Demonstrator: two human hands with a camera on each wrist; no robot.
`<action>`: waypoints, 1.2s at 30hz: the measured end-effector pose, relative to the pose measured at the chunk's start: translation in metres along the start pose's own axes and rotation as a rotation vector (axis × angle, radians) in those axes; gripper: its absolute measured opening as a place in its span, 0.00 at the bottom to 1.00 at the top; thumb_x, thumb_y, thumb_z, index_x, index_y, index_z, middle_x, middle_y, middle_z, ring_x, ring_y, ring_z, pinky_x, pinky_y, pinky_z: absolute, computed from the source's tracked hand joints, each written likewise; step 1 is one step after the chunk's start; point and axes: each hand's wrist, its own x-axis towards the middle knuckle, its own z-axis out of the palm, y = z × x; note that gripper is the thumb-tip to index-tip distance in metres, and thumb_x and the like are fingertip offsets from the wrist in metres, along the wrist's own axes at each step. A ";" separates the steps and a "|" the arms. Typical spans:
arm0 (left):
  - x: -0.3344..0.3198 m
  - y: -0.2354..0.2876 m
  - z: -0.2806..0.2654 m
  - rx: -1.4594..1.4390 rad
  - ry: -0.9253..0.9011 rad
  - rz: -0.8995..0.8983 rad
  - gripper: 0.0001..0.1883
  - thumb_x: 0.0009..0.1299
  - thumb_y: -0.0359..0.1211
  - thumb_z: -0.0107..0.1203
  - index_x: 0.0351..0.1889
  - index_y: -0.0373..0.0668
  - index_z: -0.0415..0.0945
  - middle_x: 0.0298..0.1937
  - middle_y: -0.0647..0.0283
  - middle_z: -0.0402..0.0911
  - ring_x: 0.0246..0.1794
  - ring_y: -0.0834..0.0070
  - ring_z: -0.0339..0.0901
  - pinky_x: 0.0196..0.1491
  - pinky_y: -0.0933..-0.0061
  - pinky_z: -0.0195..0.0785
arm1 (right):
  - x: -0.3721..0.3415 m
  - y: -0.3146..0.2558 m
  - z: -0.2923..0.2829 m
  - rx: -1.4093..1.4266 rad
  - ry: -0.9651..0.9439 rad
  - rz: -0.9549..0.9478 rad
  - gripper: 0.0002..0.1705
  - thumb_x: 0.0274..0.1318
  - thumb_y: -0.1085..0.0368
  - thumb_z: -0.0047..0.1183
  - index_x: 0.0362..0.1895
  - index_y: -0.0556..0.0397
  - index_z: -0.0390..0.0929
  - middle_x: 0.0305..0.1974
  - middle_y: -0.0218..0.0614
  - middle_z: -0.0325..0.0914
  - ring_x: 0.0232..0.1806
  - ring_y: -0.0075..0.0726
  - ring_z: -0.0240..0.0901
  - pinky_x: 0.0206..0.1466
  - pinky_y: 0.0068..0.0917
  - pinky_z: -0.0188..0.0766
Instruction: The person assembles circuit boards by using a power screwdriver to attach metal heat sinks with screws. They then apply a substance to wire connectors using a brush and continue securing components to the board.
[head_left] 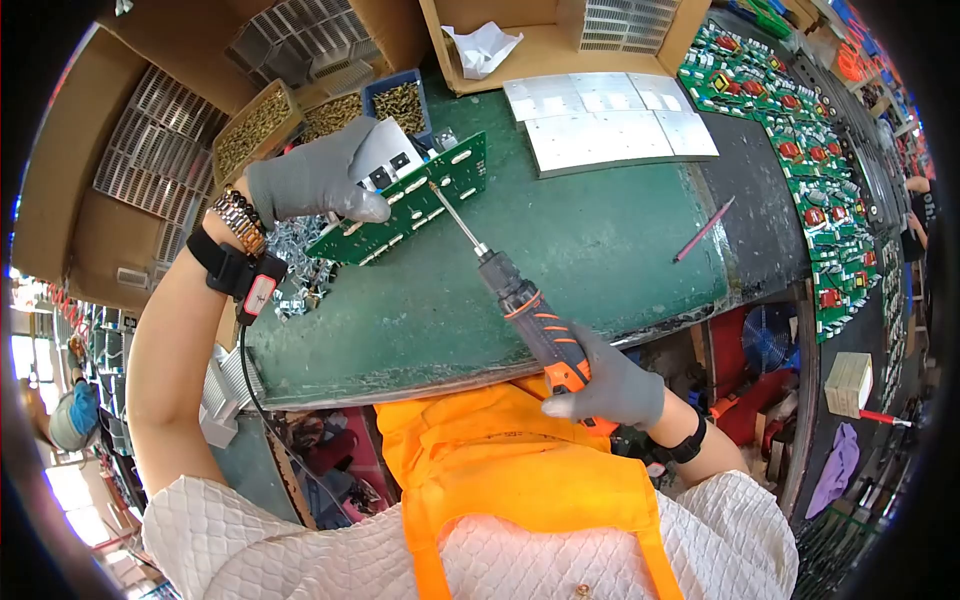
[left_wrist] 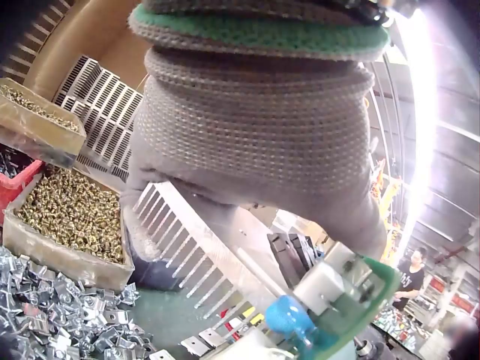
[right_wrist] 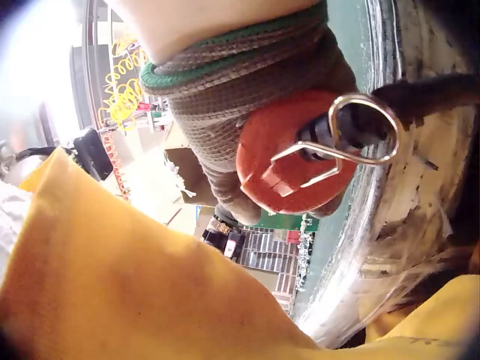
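Observation:
My gloved left hand (head_left: 315, 175) grips a green circuit board (head_left: 462, 172) and the finned metal heat sink (left_wrist: 196, 238) on it. The board is held tilted above the bench, thumb on its near face. White parts and a blue component (left_wrist: 288, 315) show on its other side in the left wrist view. In my gloved right hand (head_left: 628, 385) is an electric screwdriver (head_left: 530, 312), its long bit (head_left: 458, 215) pointing up and left. The bit's tip overlaps the board in the head view. A wire loop (right_wrist: 375, 129) hangs at the screwdriver's orange end.
Tubs of brass-coloured screws (head_left: 250, 135) stand behind the left hand, beside a pile of small metal clips (head_left: 300, 265). Flat aluminium plates (head_left: 610, 135) lie at the bench's back, below a cardboard box (head_left: 550, 75). A purple pen (head_left: 703, 230) and populated boards (head_left: 815, 190) lie to the right.

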 end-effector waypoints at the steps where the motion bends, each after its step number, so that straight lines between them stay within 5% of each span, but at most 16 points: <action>1: -0.001 0.001 -0.001 -0.004 -0.009 -0.016 0.45 0.49 0.42 0.66 0.65 0.37 0.57 0.46 0.55 0.76 0.45 0.70 0.75 0.48 0.69 0.69 | -0.004 -0.010 0.000 0.149 -0.061 0.105 0.49 0.41 0.63 0.71 0.66 0.58 0.58 0.40 0.32 0.72 0.38 0.24 0.70 0.42 0.26 0.72; 5: 0.001 -0.009 0.001 -0.031 0.014 0.031 0.45 0.50 0.41 0.66 0.65 0.37 0.57 0.45 0.55 0.76 0.42 0.69 0.76 0.45 0.69 0.70 | -0.007 -0.023 0.004 0.344 -0.127 0.238 0.44 0.42 0.68 0.68 0.64 0.54 0.59 0.33 0.29 0.70 0.28 0.22 0.71 0.29 0.25 0.72; 23: 0.000 -0.004 0.001 0.030 0.036 0.041 0.41 0.51 0.39 0.66 0.62 0.36 0.59 0.41 0.59 0.74 0.39 0.73 0.73 0.44 0.70 0.69 | -0.008 -0.021 0.021 0.646 -0.246 0.221 0.16 0.48 0.66 0.60 0.40 0.51 0.67 0.25 0.30 0.72 0.22 0.27 0.71 0.26 0.27 0.71; 27: 0.002 -0.005 0.002 -0.067 -0.013 0.038 0.43 0.48 0.41 0.70 0.60 0.35 0.60 0.44 0.59 0.73 0.44 0.73 0.72 0.49 0.71 0.69 | -0.021 -0.009 0.009 0.532 -0.326 0.217 0.28 0.43 0.69 0.61 0.51 0.52 0.65 0.30 0.31 0.73 0.23 0.27 0.71 0.26 0.26 0.71; 29: -0.004 -0.002 0.005 -0.109 -0.025 0.063 0.44 0.48 0.41 0.70 0.61 0.33 0.59 0.44 0.59 0.73 0.45 0.73 0.72 0.49 0.71 0.69 | -0.038 0.001 0.012 0.300 -0.014 -0.038 0.42 0.39 0.67 0.70 0.61 0.57 0.63 0.39 0.33 0.73 0.33 0.26 0.73 0.33 0.28 0.73; 30: -0.008 0.004 0.010 -0.084 -0.020 0.056 0.46 0.48 0.41 0.71 0.61 0.33 0.58 0.44 0.58 0.73 0.46 0.73 0.73 0.48 0.71 0.70 | -0.040 0.001 0.004 0.294 -0.038 -0.006 0.58 0.34 0.69 0.73 0.71 0.58 0.52 0.45 0.34 0.71 0.42 0.25 0.71 0.42 0.27 0.73; 33: -0.017 0.034 0.026 -0.140 -0.199 -0.037 0.46 0.48 0.42 0.72 0.61 0.32 0.58 0.44 0.53 0.76 0.44 0.69 0.76 0.46 0.69 0.71 | -0.027 -0.027 -0.006 0.254 0.101 0.040 0.59 0.35 0.70 0.72 0.72 0.57 0.49 0.45 0.34 0.70 0.44 0.26 0.70 0.48 0.26 0.71; 34: -0.016 0.031 0.036 0.113 -0.061 0.122 0.45 0.48 0.40 0.72 0.61 0.33 0.58 0.41 0.52 0.78 0.39 0.69 0.79 0.41 0.69 0.73 | -0.019 -0.036 -0.006 0.246 0.109 0.031 0.59 0.35 0.70 0.72 0.72 0.57 0.49 0.45 0.34 0.70 0.44 0.26 0.70 0.48 0.26 0.71; 35: -0.011 0.019 0.051 0.146 0.071 0.328 0.54 0.45 0.48 0.73 0.62 0.24 0.57 0.39 0.48 0.81 0.37 0.60 0.82 0.44 0.66 0.75 | -0.008 -0.046 -0.004 0.226 0.225 -0.137 0.53 0.34 0.72 0.68 0.68 0.55 0.54 0.40 0.32 0.72 0.40 0.25 0.71 0.44 0.25 0.71; 36: -0.024 0.034 0.050 0.046 0.012 0.229 0.55 0.45 0.48 0.73 0.63 0.24 0.56 0.40 0.47 0.81 0.38 0.60 0.82 0.45 0.66 0.74 | 0.001 -0.054 -0.004 0.206 0.331 -0.312 0.47 0.33 0.74 0.65 0.64 0.53 0.59 0.35 0.30 0.74 0.37 0.24 0.72 0.40 0.25 0.72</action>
